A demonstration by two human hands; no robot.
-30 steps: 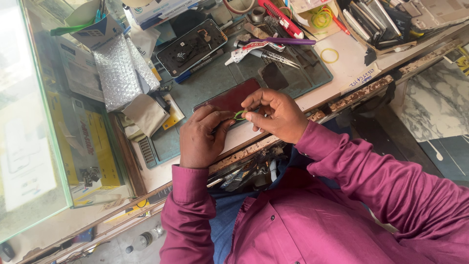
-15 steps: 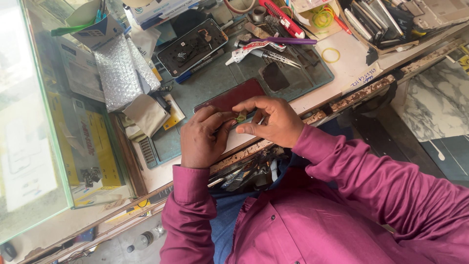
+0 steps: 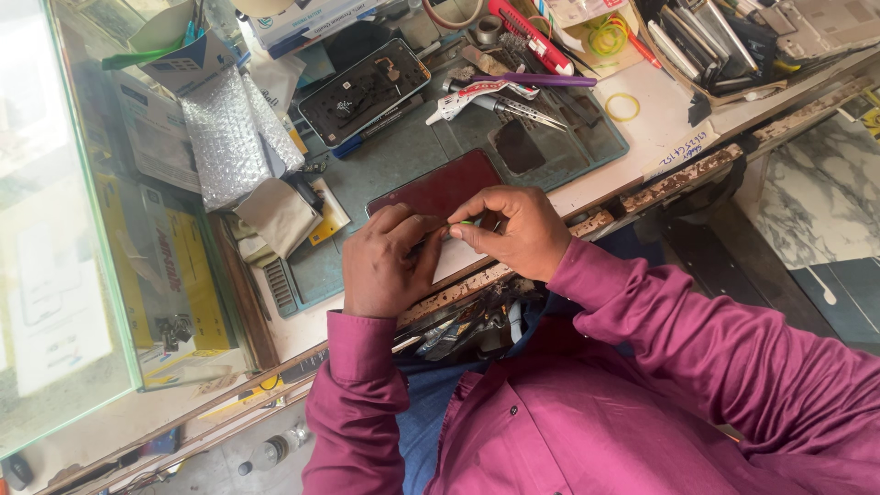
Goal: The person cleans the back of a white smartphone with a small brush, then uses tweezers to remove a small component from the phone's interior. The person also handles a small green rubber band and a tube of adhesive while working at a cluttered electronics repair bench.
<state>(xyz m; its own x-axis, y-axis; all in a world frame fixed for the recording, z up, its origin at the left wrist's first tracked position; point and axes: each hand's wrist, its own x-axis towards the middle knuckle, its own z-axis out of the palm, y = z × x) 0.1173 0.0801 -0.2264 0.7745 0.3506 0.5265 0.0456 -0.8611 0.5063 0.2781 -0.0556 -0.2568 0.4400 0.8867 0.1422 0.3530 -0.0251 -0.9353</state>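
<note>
A dark red phone (image 3: 438, 190) lies flat on a grey-green work mat (image 3: 403, 156) at the bench's near edge. My left hand (image 3: 385, 263) rests on the phone's near end, fingers curled over it. My right hand (image 3: 513, 229) meets it from the right, thumb and forefinger pinched on a small green piece (image 3: 466, 223) right at the phone's edge. Both arms wear magenta sleeves. The phone's near end is hidden under my fingers.
An opened phone with its insides showing (image 3: 365, 90) lies further back on the mat, next to tweezers (image 3: 522, 110) and a purple-handled tool (image 3: 532, 81). Bubble wrap (image 3: 234, 137) lies at the left. A glass pane (image 3: 55, 229) stands far left. A yellow rubber band (image 3: 623, 107) sits at the right.
Both hands have stayed on the phone's near end; the right fingers shifted slightly along the edge, still pinching the green piece. The view moved a little.
</note>
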